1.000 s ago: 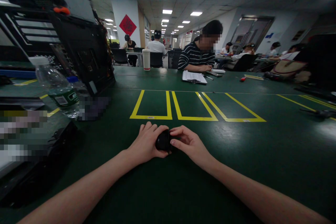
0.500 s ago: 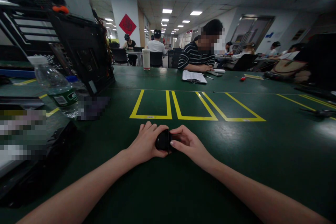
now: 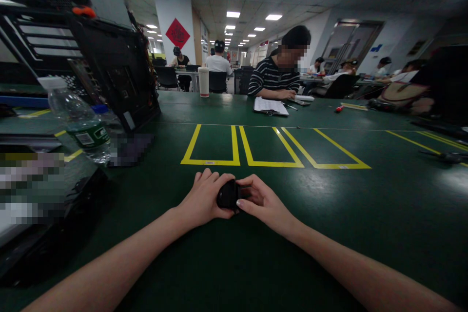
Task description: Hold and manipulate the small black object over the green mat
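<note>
A small black rounded object [image 3: 227, 195] with a smooth, slightly shiny surface sits low over the green table [image 3: 234, 263], between my two hands; its exact kind does not show. Around its left side curl the fingers and thumb of my left hand [image 3: 205, 196]. My right hand [image 3: 263, 201] pinches its right edge, where a thin rim stands up, with the thumb in front and the forefinger at the top. Part of the object is hidden behind the fingers of both hands.
Yellow tape frames [image 3: 210, 162] mark the table ahead. At left stand a plastic water bottle [image 3: 86, 129] and a black computer case [image 3: 120, 68]. Across the table a person in a striped top [image 3: 276, 75] sits by a clipboard [image 3: 270, 106]; a cup [image 3: 204, 83] stands nearby.
Almost nothing differs. Both hands keep their hold on the black object, and my right thumb has shifted very slightly at its edge.
</note>
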Demonstrator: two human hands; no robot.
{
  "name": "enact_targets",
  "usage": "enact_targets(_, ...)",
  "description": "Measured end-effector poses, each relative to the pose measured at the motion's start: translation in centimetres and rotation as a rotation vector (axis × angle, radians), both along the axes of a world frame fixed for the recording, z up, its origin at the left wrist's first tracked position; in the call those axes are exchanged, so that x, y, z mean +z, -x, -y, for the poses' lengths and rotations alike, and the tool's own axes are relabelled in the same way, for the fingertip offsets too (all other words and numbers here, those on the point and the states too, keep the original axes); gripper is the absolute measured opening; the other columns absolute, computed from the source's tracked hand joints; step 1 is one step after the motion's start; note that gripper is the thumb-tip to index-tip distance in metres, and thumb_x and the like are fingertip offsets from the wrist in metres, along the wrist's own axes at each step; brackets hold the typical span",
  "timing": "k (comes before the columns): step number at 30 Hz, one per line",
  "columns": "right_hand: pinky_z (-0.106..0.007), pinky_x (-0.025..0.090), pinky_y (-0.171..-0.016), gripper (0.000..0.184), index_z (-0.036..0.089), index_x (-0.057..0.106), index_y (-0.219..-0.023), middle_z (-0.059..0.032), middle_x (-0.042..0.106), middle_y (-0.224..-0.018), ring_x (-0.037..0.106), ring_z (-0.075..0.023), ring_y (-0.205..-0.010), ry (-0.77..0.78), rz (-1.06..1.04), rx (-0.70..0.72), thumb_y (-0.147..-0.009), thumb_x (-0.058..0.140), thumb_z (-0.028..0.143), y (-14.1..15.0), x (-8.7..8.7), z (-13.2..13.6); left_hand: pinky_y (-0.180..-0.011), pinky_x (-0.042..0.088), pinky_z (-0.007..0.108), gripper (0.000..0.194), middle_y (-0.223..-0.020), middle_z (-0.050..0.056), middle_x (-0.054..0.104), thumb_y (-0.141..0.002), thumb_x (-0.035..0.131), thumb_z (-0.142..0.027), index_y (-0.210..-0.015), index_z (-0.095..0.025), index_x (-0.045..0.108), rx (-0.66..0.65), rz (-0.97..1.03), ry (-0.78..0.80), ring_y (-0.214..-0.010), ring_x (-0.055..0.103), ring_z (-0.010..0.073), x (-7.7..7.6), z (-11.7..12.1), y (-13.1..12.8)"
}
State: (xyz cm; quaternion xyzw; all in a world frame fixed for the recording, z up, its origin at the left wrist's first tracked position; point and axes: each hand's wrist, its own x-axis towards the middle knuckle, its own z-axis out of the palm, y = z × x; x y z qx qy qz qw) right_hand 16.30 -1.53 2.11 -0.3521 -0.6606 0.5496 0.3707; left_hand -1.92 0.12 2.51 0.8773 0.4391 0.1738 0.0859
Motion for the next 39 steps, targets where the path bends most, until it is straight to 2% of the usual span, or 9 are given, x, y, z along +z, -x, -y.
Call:
enact_targets(5, -0.031, 0.046, -0.077, 0.019, 0.021, 0.049, -0.091, -0.0010, 0.051, -0.097, 0.052, -0.0152, -0.092, -0.025, -0.052, -0.045, -0.073, 0.057, 0.024, 0.0, -0.3, -0.4, -0.071, 0.032, 0.034, 0.061, -0.098, 0.005, 0.051, -0.062, 0.060, -0.047, -0.114, -0.024, 0.038, -0.009, -0.006, -0.001, -0.082, 0.040, 0.0227, 0.0, -0.1, 0.0)
enact_targets(9, -0.034, 0.044, -0.082, 0.027, 0.022, 0.047, -0.100, -0.0024, 0.052, -0.101, 0.052, -0.0169, -0.096, 0.039, 0.038, -0.048, -0.075, 0.055, 0.028, -0.1, 0.0, -0.3, -0.072, 0.032, 0.035, 0.059, -0.100, 0.005, 0.050, -0.064, 0.059, -0.046, -0.114, -0.025, 0.038, -0.021, -0.002, 0.036, -0.083, 0.040, 0.0228, 0.4, 0.1, 0.2)
enact_targets(13, -0.035, 0.046, -0.076, 0.029, 0.022, 0.046, -0.103, -0.0040, 0.053, -0.102, 0.053, -0.0177, -0.091, 0.049, 0.140, -0.035, -0.077, 0.050, 0.033, -0.1, 0.3, 0.0, -0.073, 0.031, 0.035, 0.059, -0.101, 0.005, 0.050, -0.064, 0.060, -0.045, -0.115, -0.025, 0.038, -0.016, 0.005, 0.048, -0.084, 0.041, 0.0231, 0.6, 0.2, 0.2)
enact_targets(17, -0.034, 0.047, -0.075, 0.029, 0.023, 0.045, -0.100, -0.0030, 0.051, -0.104, 0.053, -0.0173, -0.092, 0.022, 0.065, -0.003, -0.074, 0.056, 0.029, -0.2, 0.3, 0.2, -0.072, 0.032, 0.035, 0.057, -0.100, 0.005, 0.050, -0.065, 0.060, -0.043, -0.114, -0.023, 0.039, -0.020, -0.002, 0.062, -0.084, 0.041, 0.0227, 0.9, 0.3, 0.1)
enact_targets(22, -0.033, 0.046, -0.078, 0.019, 0.021, 0.047, -0.092, -0.0013, 0.052, -0.098, 0.053, -0.0164, -0.094, 0.031, -0.021, -0.024, -0.075, 0.055, 0.027, -0.2, 0.0, -0.2, -0.073, 0.032, 0.036, 0.058, -0.100, 0.005, 0.050, -0.064, 0.060, -0.045, -0.114, -0.024, 0.038, -0.018, -0.006, 0.057, -0.084, 0.041, 0.0227, 1.0, 0.3, 0.1)
enact_targets(29, -0.033, 0.047, -0.072, 0.028, 0.021, 0.046, -0.101, -0.0039, 0.053, -0.099, 0.054, -0.0169, -0.087, 0.073, 0.131, -0.033, -0.077, 0.051, 0.032, -0.2, 0.2, -0.2, -0.073, 0.033, 0.036, 0.058, -0.100, 0.005, 0.050, -0.065, 0.060, -0.044, -0.114, -0.024, 0.038, -0.018, -0.008, 0.054, -0.085, 0.041, 0.0229, 0.9, 0.3, 0.1)
enact_targets(34, -0.034, 0.044, -0.081, 0.029, 0.021, 0.045, -0.096, -0.0021, 0.052, -0.100, 0.052, -0.0163, -0.096, 0.029, -0.007, 0.024, -0.071, 0.060, 0.022, -0.2, 0.2, 0.0, -0.072, 0.033, 0.035, 0.058, -0.099, 0.005, 0.051, -0.063, 0.062, -0.041, -0.114, -0.024, 0.039, -0.013, -0.012, 0.045, -0.083, 0.041, 0.0229, 0.8, 0.3, 0.0)
enact_targets(39, -0.032, 0.045, -0.080, 0.019, 0.020, 0.047, -0.090, -0.0011, 0.054, -0.095, 0.054, -0.0150, -0.092, 0.056, -0.057, -0.014, -0.074, 0.057, 0.023, -0.2, 0.0, -0.4, -0.072, 0.032, 0.036, 0.058, -0.099, 0.005, 0.051, -0.064, 0.060, -0.045, -0.114, -0.023, 0.039, -0.017, -0.006, 0.036, -0.084, 0.041, 0.0232, 0.9, 0.3, 0.0)
